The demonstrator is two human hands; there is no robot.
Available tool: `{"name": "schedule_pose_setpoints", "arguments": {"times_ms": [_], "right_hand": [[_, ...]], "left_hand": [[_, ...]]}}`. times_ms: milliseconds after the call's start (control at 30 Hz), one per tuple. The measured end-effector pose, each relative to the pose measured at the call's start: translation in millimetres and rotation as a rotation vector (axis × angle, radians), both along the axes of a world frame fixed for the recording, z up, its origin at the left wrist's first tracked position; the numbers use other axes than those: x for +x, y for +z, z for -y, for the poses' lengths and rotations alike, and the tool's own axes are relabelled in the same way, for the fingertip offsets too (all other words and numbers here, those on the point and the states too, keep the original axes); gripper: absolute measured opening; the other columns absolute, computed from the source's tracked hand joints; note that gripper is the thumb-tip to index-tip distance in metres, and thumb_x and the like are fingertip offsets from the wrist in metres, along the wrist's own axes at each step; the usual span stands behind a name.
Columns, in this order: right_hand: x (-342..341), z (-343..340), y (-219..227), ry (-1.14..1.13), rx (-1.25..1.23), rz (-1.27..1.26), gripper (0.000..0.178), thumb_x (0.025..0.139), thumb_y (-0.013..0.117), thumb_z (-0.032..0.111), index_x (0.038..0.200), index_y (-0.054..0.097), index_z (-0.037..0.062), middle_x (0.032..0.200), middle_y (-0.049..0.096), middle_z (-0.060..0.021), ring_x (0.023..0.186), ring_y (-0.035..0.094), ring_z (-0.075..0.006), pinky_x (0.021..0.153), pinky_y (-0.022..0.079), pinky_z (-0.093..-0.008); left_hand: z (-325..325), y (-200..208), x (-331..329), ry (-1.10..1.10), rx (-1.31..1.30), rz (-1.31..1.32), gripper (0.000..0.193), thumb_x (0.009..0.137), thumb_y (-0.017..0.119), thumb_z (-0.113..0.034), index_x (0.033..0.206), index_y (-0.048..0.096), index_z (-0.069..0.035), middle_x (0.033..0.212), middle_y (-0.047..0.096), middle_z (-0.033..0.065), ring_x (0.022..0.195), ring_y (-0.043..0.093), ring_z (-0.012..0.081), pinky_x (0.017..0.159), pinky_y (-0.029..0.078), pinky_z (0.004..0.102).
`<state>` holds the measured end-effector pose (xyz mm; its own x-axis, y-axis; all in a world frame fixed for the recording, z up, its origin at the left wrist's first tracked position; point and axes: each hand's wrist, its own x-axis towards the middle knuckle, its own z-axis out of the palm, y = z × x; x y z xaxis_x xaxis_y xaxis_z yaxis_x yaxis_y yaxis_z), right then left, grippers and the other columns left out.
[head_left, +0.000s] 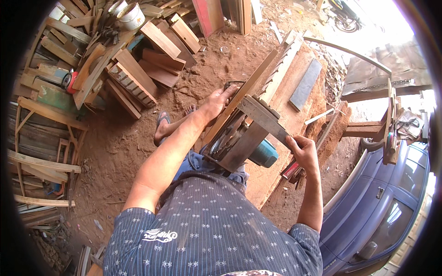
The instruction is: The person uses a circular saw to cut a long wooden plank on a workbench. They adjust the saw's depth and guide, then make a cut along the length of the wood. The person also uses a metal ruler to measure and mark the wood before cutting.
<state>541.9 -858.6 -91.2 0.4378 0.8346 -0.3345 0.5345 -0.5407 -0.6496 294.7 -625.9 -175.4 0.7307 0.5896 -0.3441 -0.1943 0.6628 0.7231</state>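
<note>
My left hand [218, 102] is closed on the near side of a long narrow wooden board [256, 82], which slants up and away from me. My right hand [304, 150] pinches the right end of a flat grey-brown bar [264, 117]. That bar lies across a power tool, its other end against the board. The power tool has a teal housing [263, 153] and a flat metal plate [244, 145]; what lies under the plate is partly hidden. The tool sits just in front of my body, by the workbench [260, 187].
A dark flat block [305, 84] and a notched wooden strip [282, 69] lie on the bench. Stacked timber [134, 73] and a white bucket [130, 17] are at the far left. A blue vehicle [373, 198] stands at the right, with sandy ground [110, 156] to the left.
</note>
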Motion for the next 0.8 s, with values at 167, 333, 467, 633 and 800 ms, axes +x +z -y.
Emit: {"name": "schedule_pose_setpoints", "arguments": {"times_ms": [167,333,467,633,800], "right_hand": [[-2,0,-2,0.007,0.059,-0.02,0.033,0.097,0.069,0.03,0.083,0.071,-0.0011,0.059,0.055,0.0039,0.056,0.046,-0.0034,0.049,0.035,-0.0262],[0,0,-3,-0.002,0.031,-0.041,0.034,0.097,0.069,0.029,0.084,0.071,-0.0019,0.059,0.056,0.0029,0.056,0.048,-0.0039,0.05,0.037,-0.0262],[2,0,-9,0.014,0.064,-0.029,0.034,0.097,0.068,0.03,0.087,0.072,-0.0024,0.061,0.059,0.0014,0.055,0.051,-0.0043,0.05,0.039,-0.026],[4,1,-12,0.008,0.041,-0.037,0.035,0.097,0.068,0.032,0.091,0.073,-0.0019,0.062,0.061,-0.0001,0.054,0.053,-0.0053,0.049,0.042,-0.026],[-1,-3,-10,-0.014,0.049,-0.053,0.034,0.097,0.068,0.032,0.091,0.073,-0.0012,0.062,0.061,-0.0002,0.054,0.054,-0.0056,0.049,0.042,-0.026]], "left_hand": [[-2,-8,-1,-0.014,0.016,-0.025,0.046,0.099,0.061,-0.047,0.119,0.066,-0.006,0.092,0.071,0.0022,0.076,0.065,0.0064,0.065,0.054,0.0219],[3,2,2,0.006,-0.007,-0.031,0.047,0.099,0.061,-0.047,0.12,0.065,-0.006,0.091,0.071,0.0035,0.076,0.064,0.0075,0.065,0.054,0.0228],[0,-3,2,0.022,0.002,-0.083,0.046,0.099,0.061,-0.047,0.118,0.066,-0.006,0.089,0.07,0.0031,0.072,0.064,0.0075,0.062,0.053,0.0224],[2,5,2,0.023,-0.02,-0.073,0.045,0.1,0.059,-0.046,0.119,0.066,-0.006,0.085,0.07,0.0026,0.065,0.063,0.0073,0.054,0.051,0.0216],[1,5,-1,-0.002,-0.006,-0.066,0.046,0.1,0.06,-0.047,0.118,0.066,-0.005,0.083,0.069,0.0019,0.062,0.062,0.0071,0.053,0.051,0.0211]]}}
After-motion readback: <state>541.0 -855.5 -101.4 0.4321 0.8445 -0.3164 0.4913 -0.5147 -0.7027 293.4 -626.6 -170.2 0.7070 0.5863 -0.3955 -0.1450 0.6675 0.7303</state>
